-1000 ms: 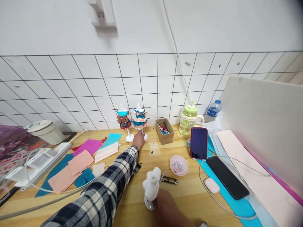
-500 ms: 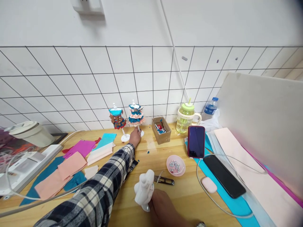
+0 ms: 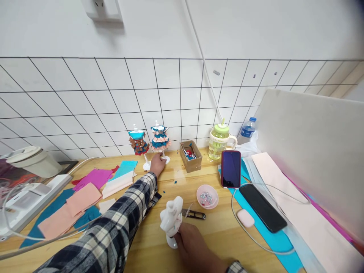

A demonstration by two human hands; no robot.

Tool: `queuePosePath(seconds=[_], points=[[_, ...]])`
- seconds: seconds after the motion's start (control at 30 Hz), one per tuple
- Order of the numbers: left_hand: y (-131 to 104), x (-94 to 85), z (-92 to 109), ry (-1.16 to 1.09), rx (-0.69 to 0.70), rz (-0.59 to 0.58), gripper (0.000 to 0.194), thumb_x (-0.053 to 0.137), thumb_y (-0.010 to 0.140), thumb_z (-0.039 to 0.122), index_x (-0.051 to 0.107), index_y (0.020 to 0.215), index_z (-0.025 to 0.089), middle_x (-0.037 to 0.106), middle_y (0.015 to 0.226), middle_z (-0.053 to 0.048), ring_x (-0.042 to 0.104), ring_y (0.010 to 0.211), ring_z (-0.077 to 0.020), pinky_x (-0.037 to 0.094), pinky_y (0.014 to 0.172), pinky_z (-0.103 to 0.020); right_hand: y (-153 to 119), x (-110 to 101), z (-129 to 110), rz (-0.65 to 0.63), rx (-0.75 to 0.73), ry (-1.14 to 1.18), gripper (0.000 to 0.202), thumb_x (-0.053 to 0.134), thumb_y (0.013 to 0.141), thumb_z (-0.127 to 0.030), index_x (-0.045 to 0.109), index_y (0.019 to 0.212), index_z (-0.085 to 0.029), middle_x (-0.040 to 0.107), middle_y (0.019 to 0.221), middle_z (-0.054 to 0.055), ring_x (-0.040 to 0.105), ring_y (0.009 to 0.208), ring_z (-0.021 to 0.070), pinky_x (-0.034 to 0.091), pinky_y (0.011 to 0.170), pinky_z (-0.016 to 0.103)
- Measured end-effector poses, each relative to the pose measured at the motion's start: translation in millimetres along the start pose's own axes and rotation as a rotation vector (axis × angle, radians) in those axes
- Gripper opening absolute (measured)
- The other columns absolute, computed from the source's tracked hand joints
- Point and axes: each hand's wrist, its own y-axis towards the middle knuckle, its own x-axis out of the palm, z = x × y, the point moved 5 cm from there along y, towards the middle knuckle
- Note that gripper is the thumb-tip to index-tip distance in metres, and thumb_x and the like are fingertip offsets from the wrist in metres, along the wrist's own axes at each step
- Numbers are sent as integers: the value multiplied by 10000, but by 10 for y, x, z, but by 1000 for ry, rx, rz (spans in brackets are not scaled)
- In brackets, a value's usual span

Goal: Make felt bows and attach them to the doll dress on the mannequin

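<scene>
Near the wall, my left hand point(image 3: 158, 163) is closed at the lower stand of a small dress form in a teal and peach ruffled dress point(image 3: 160, 138). Just left of it stands another form in a brown, red and blue dress point(image 3: 139, 143). At the front, my right hand point(image 3: 193, 242) is closed around the stand of a bare white dress form point(image 3: 171, 217), which is slightly tilted above its round base. Black thread snips point(image 3: 196, 214) lie beside this form, and a pink dish of beads point(image 3: 207, 196) sits behind them.
A small cardboard box point(image 3: 193, 163), green-lidded jug point(image 3: 218, 141) and upright phone point(image 3: 231, 169) stand at the back. Fabric pieces point(image 3: 58, 222) and a power strip point(image 3: 34, 204) lie left. A black phone point(image 3: 263, 207), cable, pink case point(image 3: 245, 218) and fabric sheets point(image 3: 301, 201) are right.
The view has shifted slightly. My right hand has moved the white form a little, and its round base now shows more fully. My left hand remains at the dressed form's stand.
</scene>
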Motion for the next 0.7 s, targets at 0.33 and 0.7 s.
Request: queuePosePath(seconds=[0.33, 0.7], points=[[-658, -601, -100, 211, 15, -180, 214, 620, 758, 160, 669, 966, 148, 632, 1078, -150, 598, 1014, -270, 450, 876, -364, -36, 6, 27, 69, 26, -19, 182, 398, 909, -202, 552, 1002, -180, 646, 886, 56, 578, 782, 171, 391, 689, 252], [-2327, -902, -645, 403, -16, -225, 480, 399, 892, 362, 415, 1365, 285, 329, 1493, -62, 299, 1351, -322, 280, 1027, -577, -131, 33, -9, 45, 96, -35, 260, 332, 941, -276, 564, 1003, -177, 660, 894, 68, 591, 812, 192, 405, 722, 282]])
